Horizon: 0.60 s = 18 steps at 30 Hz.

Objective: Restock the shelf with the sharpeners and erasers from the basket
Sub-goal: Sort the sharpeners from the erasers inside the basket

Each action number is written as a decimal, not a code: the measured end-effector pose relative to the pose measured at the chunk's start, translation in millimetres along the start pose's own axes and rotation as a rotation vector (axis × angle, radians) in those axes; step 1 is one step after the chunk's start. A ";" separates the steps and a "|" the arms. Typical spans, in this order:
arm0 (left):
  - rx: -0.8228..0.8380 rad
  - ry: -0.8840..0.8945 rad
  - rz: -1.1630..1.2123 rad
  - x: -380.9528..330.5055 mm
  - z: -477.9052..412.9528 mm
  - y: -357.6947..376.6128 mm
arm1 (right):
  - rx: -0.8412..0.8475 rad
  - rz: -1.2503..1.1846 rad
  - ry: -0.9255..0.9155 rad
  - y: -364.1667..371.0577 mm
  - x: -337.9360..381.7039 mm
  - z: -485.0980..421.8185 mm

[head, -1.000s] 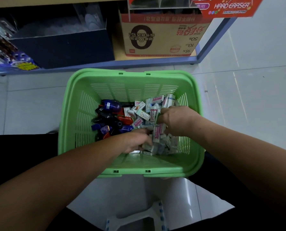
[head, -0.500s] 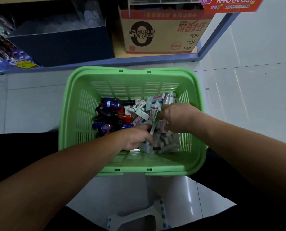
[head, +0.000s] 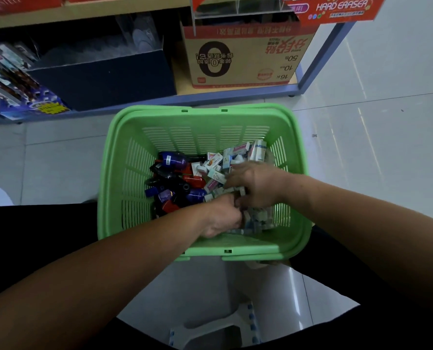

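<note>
A green plastic basket point(head: 200, 120) stands on the floor in front of the shelf point(head: 235, 93). Its left half holds several dark blue, red and black sharpeners point(head: 175, 178). Its right half holds a heap of small boxed erasers point(head: 238, 154). Both my hands are down in the eraser heap, close together. My left hand point(head: 223, 217) has its fingers curled into the erasers. My right hand point(head: 254, 183) lies palm down with curled fingers gripping a bunch of erasers. The fingertips of both hands are hidden.
The bottom shelf holds a cardboard box point(head: 243, 59) at the right, a dark bin point(head: 101, 84) in the middle and packaged goods point(head: 10, 77) at the left. A red eraser display point(head: 336, 8) hangs above. A small white stool point(head: 210, 332) sits between my legs on the tiled floor.
My hands have drawn closer together inside the eraser heap, the left one moving right. The view has tilted up a little, so the basket sits lower in the frame.
</note>
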State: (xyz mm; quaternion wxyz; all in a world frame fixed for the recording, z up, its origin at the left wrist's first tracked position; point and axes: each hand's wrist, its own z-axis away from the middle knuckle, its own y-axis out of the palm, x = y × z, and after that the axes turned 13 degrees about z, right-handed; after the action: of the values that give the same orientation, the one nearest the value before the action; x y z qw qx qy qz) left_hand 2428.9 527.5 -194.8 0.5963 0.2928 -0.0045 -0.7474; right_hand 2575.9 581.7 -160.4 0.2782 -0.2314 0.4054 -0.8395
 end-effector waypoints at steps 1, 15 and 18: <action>0.039 -0.014 0.041 0.0 1.7 -5.0 | 0.059 -0.023 0.001 7.5 2.5 -1.7; -0.250 0.022 -0.849 17.3 -26.7 -73.3 | 0.202 0.130 0.003 17.0 8.5 -4.8; -0.214 -0.044 -1.072 14.0 -26.4 -81.1 | 0.201 0.132 -0.005 16.6 9.3 -3.7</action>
State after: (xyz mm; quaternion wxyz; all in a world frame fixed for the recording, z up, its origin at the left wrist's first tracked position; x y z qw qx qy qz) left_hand 2366.9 547.5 -251.6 0.1582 0.1761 0.2089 -0.9488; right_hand 2571.4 569.1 -174.4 0.3554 -0.1773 0.3330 -0.8552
